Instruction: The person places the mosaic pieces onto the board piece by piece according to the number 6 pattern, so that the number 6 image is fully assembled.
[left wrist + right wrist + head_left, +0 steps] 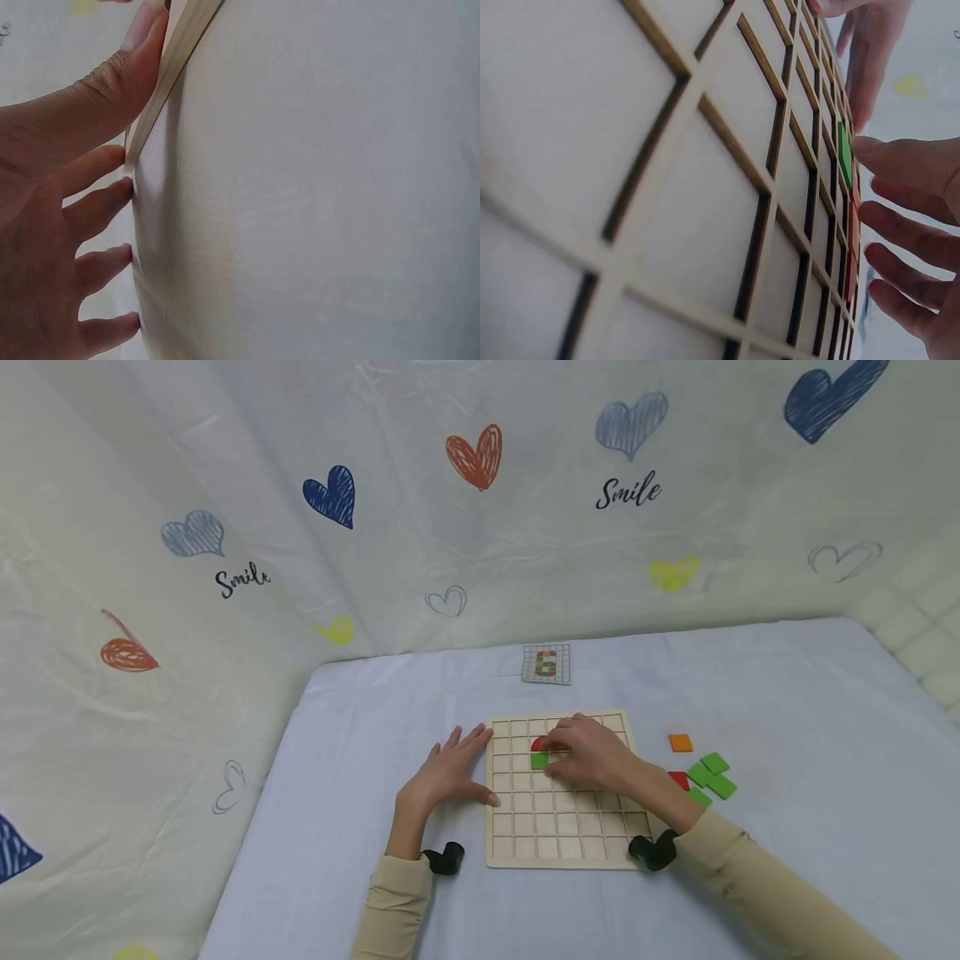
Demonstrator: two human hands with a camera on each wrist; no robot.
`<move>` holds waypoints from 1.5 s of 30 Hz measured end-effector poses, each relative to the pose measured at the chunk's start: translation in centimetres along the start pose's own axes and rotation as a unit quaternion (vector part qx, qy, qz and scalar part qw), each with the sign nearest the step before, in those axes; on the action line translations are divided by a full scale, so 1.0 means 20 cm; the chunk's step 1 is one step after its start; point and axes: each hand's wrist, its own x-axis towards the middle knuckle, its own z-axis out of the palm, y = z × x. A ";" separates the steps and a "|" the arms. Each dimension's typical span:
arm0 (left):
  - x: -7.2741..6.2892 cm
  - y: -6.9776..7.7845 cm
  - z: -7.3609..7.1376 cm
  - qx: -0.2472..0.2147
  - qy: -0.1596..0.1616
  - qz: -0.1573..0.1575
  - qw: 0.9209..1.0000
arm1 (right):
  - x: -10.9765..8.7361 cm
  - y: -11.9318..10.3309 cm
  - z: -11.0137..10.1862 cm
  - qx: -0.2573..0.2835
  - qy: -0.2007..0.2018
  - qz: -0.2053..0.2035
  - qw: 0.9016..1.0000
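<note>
The left hand (447, 774) is at nine o'clock from the wooden grid board (543, 822), thumb and fingers spread, thumb tip and fingertips against its left edge. A black wrist-worn device (445, 858) sits on its wrist. The board lies flat on the white-covered table (300, 860). Toward eleven o'clock within its grid are a red round-edged tile (537, 744) and, just below at six o'clock from it, a green square tile (539, 761). A printed pattern card (546, 653) lies at twelve o'clock, apart from the board. The right hand (596, 752) reaches in from four o'clock, fingers bent and thumb held apart from them, tips at the tiles; the right wrist view shows the thumb by the green one. At two o'clock from the board lies an orange square tile (681, 742); toward three o'clock, a partly hidden red tile (678, 779) and four green tiles (722, 786).
</note>
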 end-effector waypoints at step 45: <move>0.01 0.01 0.01 0.007 0.005 -0.013 1.000 | -0.47 0.33 -0.25 0.035 0.075 0.092 0.992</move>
